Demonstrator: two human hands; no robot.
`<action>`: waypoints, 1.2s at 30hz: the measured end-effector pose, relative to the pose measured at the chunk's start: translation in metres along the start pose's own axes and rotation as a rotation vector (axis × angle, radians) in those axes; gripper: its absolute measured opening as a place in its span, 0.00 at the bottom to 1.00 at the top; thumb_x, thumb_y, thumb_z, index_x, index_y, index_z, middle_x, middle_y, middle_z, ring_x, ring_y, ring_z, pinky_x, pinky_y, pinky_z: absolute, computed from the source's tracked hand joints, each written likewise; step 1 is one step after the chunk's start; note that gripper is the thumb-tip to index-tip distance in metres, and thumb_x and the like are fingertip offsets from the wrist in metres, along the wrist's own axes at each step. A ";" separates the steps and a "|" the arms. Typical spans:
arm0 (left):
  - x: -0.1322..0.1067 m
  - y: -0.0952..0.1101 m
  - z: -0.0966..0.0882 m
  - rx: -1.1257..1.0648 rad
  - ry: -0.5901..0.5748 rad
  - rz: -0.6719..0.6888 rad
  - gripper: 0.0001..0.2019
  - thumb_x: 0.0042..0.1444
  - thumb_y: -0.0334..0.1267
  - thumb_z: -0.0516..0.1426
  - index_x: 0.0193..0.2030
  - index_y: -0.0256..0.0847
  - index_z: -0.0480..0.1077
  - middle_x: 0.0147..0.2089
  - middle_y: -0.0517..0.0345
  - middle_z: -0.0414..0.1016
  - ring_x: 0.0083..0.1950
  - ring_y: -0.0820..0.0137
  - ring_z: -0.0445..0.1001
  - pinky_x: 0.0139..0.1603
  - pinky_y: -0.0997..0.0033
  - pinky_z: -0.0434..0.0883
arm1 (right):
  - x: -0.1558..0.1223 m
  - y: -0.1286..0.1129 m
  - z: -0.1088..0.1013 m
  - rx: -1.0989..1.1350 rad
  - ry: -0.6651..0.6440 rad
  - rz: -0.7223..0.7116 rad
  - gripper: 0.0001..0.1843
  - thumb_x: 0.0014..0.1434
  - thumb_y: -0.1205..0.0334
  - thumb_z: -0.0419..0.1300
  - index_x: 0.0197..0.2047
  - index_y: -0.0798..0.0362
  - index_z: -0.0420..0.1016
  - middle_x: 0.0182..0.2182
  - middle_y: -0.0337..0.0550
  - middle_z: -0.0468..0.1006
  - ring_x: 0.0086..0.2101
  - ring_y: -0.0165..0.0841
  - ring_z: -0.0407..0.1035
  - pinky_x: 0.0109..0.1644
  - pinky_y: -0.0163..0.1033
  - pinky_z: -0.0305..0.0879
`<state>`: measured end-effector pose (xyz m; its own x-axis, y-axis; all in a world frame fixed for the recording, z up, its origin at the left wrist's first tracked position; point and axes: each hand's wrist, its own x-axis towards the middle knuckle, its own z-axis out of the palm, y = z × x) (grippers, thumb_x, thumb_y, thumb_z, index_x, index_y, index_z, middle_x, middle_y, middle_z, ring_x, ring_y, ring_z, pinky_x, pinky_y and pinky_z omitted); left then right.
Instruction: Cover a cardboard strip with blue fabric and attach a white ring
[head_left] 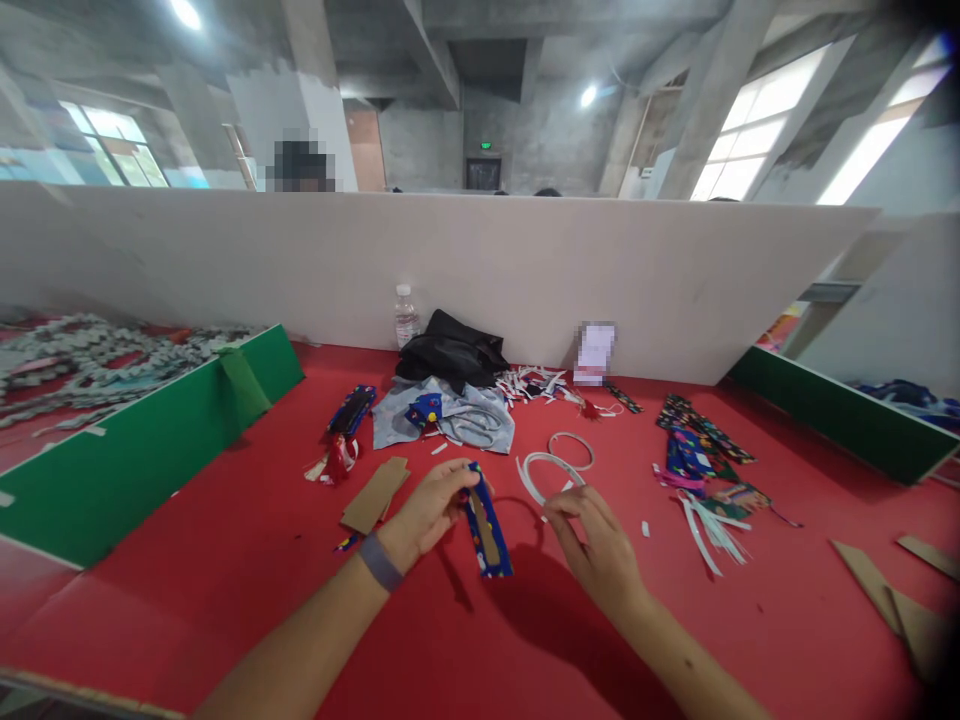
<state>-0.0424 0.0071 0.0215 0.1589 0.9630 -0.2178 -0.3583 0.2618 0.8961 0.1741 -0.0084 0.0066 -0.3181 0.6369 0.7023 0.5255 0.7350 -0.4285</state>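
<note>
My left hand (431, 510) is closed on the top end of a blue patterned fabric strip (487, 530) that hangs down over the red table (247, 540). A grey band circles that wrist. My right hand (596, 540) pinches the end of a thin white strip (544, 470) that curls in a loop just beyond the fingers. A second white loop (571, 450) lies a little farther back. The two hands are close together near the table's middle.
Brown cardboard pieces (375, 495) lie left of my hands, more at the right edge (892, 595). Patterned fabric strips (701, 450) pile at right. A grey cloth with scissors (457, 420), a black bag (450, 350) and a water bottle (406, 315) sit by the white partition. Green dividers (150, 440) flank the table.
</note>
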 end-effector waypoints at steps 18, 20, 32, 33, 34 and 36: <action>-0.016 -0.014 0.020 0.354 -0.203 0.162 0.13 0.46 0.42 0.62 0.36 0.35 0.71 0.30 0.60 0.70 0.31 0.73 0.67 0.34 0.75 0.64 | 0.000 -0.004 0.009 0.371 -0.289 0.424 0.14 0.61 0.54 0.50 0.33 0.54 0.71 0.27 0.40 0.72 0.29 0.30 0.65 0.34 0.34 0.63; -0.018 -0.014 0.021 0.379 -0.200 0.186 0.16 0.46 0.40 0.62 0.41 0.37 0.70 0.35 0.57 0.72 0.35 0.71 0.69 0.36 0.74 0.66 | -0.001 -0.006 0.011 0.510 -0.321 0.505 0.16 0.59 0.51 0.53 0.31 0.55 0.70 0.25 0.38 0.70 0.28 0.29 0.64 0.33 0.34 0.62; -0.020 -0.013 0.025 0.349 -0.225 0.147 0.15 0.49 0.45 0.60 0.38 0.35 0.71 0.35 0.54 0.73 0.36 0.69 0.70 0.38 0.73 0.65 | 0.001 -0.009 0.014 0.701 -0.119 0.692 0.18 0.52 0.48 0.60 0.24 0.55 0.66 0.21 0.34 0.63 0.24 0.26 0.57 0.29 0.32 0.55; -0.020 -0.013 0.025 0.362 -0.232 0.138 0.13 0.50 0.45 0.59 0.35 0.35 0.72 0.32 0.56 0.72 0.34 0.71 0.69 0.36 0.74 0.64 | 0.001 -0.009 0.014 0.698 -0.111 0.694 0.18 0.51 0.48 0.60 0.24 0.55 0.66 0.20 0.34 0.62 0.24 0.26 0.56 0.29 0.32 0.55; -0.020 -0.013 0.025 0.379 -0.229 0.141 0.13 0.50 0.45 0.59 0.32 0.35 0.71 0.28 0.59 0.71 0.31 0.72 0.67 0.33 0.76 0.63 | 0.001 -0.009 0.013 0.694 -0.107 0.695 0.18 0.51 0.48 0.60 0.23 0.55 0.66 0.20 0.34 0.62 0.24 0.27 0.56 0.29 0.32 0.55; -0.021 -0.013 0.025 0.404 -0.216 0.164 0.12 0.51 0.44 0.58 0.28 0.35 0.71 0.25 0.62 0.67 0.28 0.75 0.64 0.31 0.77 0.60 | 0.002 -0.011 0.012 0.682 -0.106 0.694 0.18 0.51 0.48 0.59 0.23 0.55 0.66 0.20 0.34 0.62 0.24 0.27 0.56 0.29 0.33 0.55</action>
<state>-0.0180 -0.0184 0.0242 0.3326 0.9430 -0.0145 -0.0151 0.0206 0.9997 0.1585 -0.0119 0.0061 -0.1972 0.9717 0.1299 0.0646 0.1451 -0.9873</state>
